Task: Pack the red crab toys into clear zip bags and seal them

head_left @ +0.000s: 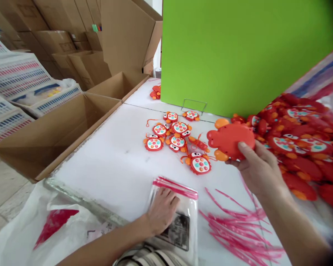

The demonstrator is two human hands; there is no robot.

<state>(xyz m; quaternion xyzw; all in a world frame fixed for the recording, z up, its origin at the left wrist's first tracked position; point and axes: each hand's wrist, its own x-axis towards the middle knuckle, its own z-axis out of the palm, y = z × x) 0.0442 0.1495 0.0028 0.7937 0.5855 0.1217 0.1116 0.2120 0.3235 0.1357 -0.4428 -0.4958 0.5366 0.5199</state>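
My right hand holds a red crab toy above the table, its plain back turned up and its orange claws pointing left. The thumb presses on the back and the fingers are beneath. My left hand is on a stack of clear zip bags with pink top edges, fingers curled just under the strip; the fingertips are partly hidden. Beyond the bags lie several crab toys, mostly with their white button faces up and some with orange cords. Thin pink plastic strips lie scattered right of the bags.
A large heap of crab toys fills the right side. An upright green panel stands at the back behind a wire stand. Open cardboard boxes line the table's left edge; white plastic baskets stand farther left.
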